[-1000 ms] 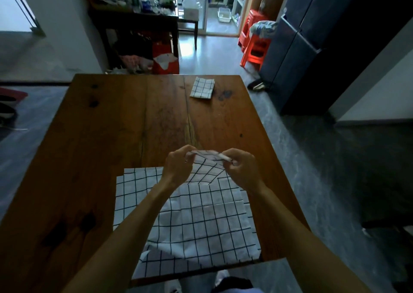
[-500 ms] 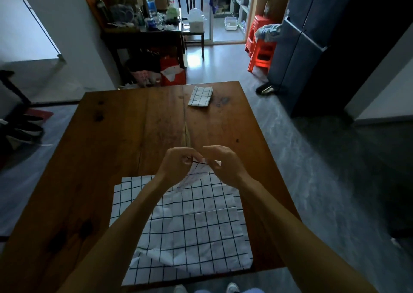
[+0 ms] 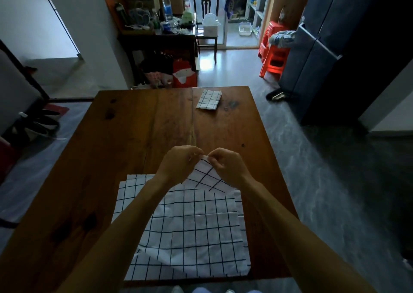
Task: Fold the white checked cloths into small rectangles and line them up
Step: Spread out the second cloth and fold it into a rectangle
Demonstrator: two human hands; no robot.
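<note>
While both hands [image 3: 206,166] pinch, cloth corner [image 3: 206,176] between grips.

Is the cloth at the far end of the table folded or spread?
Folded: the far cloth lies as a small flat rectangle on the table.

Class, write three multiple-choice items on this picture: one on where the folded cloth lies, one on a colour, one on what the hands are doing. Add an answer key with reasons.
1. Where does the folded cloth lie?
A. at the table's far edge
B. on the floor
C. under the forearms

2. What colour are the stools by the dark cabinet?
A. blue
B. red
C. white

3. What are the hands doing?
A. resting flat on the table
B. pinching a lifted cloth corner
C. holding a bottle

Key: 1 A, the folded cloth sits far on the table. 2 B, the stools are red. 3 B, left hand and right hand pinch the unfolded cloth.
</note>
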